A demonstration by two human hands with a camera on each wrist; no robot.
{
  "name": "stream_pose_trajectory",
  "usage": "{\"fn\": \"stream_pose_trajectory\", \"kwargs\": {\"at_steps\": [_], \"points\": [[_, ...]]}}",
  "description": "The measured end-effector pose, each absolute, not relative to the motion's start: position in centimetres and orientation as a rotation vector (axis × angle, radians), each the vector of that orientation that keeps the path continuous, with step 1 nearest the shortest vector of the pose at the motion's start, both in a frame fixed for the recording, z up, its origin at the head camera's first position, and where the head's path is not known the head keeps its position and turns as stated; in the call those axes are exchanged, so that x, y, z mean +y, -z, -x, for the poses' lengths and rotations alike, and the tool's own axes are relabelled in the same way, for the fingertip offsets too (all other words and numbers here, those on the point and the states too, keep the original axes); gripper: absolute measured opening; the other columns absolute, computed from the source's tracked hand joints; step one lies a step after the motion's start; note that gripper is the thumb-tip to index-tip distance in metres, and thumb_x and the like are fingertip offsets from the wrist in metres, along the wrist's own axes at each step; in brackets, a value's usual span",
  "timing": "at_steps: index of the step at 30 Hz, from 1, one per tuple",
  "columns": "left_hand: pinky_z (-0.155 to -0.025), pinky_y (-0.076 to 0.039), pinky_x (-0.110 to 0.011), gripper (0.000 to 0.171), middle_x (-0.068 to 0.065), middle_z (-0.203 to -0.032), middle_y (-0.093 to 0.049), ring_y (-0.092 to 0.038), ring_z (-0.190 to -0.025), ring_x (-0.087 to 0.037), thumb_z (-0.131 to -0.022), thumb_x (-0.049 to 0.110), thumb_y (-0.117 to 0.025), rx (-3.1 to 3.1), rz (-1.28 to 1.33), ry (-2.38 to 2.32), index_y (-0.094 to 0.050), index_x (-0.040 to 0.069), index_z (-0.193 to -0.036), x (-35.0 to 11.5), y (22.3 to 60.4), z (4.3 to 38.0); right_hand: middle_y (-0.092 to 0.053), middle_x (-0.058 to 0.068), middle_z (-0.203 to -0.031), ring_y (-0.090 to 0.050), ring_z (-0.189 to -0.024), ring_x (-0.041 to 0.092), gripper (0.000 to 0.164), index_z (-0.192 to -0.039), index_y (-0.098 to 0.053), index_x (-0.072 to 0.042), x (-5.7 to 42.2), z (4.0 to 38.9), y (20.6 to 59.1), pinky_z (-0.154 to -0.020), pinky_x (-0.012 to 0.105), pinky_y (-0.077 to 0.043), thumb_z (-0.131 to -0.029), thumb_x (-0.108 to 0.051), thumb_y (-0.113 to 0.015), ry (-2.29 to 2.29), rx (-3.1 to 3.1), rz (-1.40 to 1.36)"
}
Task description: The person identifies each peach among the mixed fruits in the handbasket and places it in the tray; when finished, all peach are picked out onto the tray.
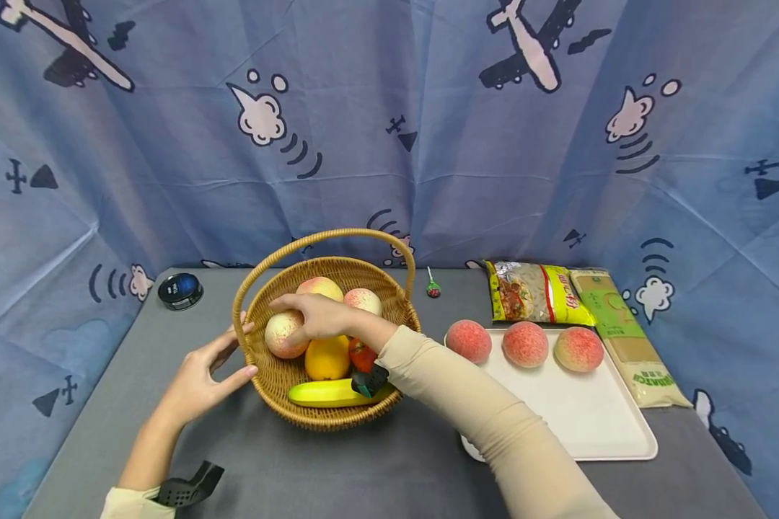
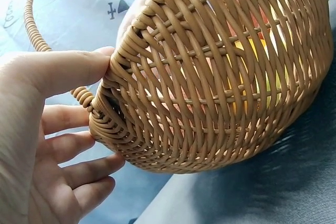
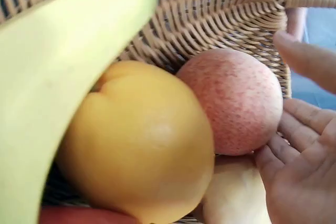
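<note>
A round wicker basket (image 1: 279,414) with a tall handle holds peaches, an orange-yellow fruit (image 1: 327,358), a red fruit (image 1: 361,355) and a banana (image 1: 324,393). My left hand (image 1: 197,378) holds the basket's left rim near the handle's base, thumb and fingers on either side of it. Inside the basket, my right hand (image 1: 321,317) reaches over the leftmost peach (image 1: 280,333). In the right wrist view its fingers (image 3: 299,129) lie against that peach, while the thumb stands apart from it. Behind the hand are two more peaches (image 1: 321,287), partly covered.
To the right, a white tray (image 1: 578,425) bears three pinkish peaches (image 1: 525,344) along its back edge. Behind it lie a yellow food packet (image 1: 532,292) and a long green-and-tan packet (image 1: 630,339). A lollipop (image 1: 433,287) and a round black container (image 1: 180,290) lie near the curtain.
</note>
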State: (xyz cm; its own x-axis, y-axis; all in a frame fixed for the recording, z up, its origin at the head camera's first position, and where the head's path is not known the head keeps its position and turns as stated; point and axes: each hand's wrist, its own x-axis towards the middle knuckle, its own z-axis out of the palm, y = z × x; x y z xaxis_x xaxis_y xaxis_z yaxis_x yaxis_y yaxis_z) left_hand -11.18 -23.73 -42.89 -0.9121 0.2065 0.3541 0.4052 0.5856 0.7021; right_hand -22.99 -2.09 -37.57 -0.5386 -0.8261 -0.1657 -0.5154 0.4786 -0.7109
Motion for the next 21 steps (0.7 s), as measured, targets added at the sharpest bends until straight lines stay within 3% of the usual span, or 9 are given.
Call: {"fn": "stream_pose_trajectory", "kwargs": {"at_steps": [4,13,21], "points": [[-0.097,-0.035,-0.001,0.058,-0.024,-0.136,-0.051,-0.046,-0.122,-0.011,-0.082,0.009,-0.072,-2.579,0.507,1.229,-0.051,0.003,-0.135,-23.69,42.89,11.17,-0.05,0.004,-0.14,-0.052,-0.116,0.014,0.072,-0.145,-0.039,-0.013,-2.41,22.75,37.98,-0.096,0.02,-0.046,-0.082,-0.024,-0.074,0.694,2.332,1.128],[-0.097,-0.036,-0.003,0.059,-0.024,-0.136,-0.051,-0.044,-0.121,-0.003,-0.081,0.008,-0.073,-2.562,0.512,1.232,-0.051,0.005,-0.136,-23.73,42.91,11.1,-0.046,0.005,-0.144,-0.043,-0.131,0.016,0.066,-0.142,-0.044,-0.01,-3.02,22.24,38.3,-0.11,0.022,-0.037,-0.084,-0.022,-0.073,0.461,2.468,1.301],[-0.097,-0.035,-0.002,0.058,-0.022,-0.136,-0.052,-0.04,-0.12,0.008,-0.081,0.008,-0.074,-2.55,0.514,1.239,-0.052,0.007,-0.135,-23.6,42.93,11.1,-0.05,0.005,-0.14,-0.046,-0.127,0.016,0.062,-0.138,-0.048,-0.01,-2.7,22.46,38.16,-0.107,0.021,-0.039,-0.083,-0.023,-0.073,0.458,2.474,1.394]]}}
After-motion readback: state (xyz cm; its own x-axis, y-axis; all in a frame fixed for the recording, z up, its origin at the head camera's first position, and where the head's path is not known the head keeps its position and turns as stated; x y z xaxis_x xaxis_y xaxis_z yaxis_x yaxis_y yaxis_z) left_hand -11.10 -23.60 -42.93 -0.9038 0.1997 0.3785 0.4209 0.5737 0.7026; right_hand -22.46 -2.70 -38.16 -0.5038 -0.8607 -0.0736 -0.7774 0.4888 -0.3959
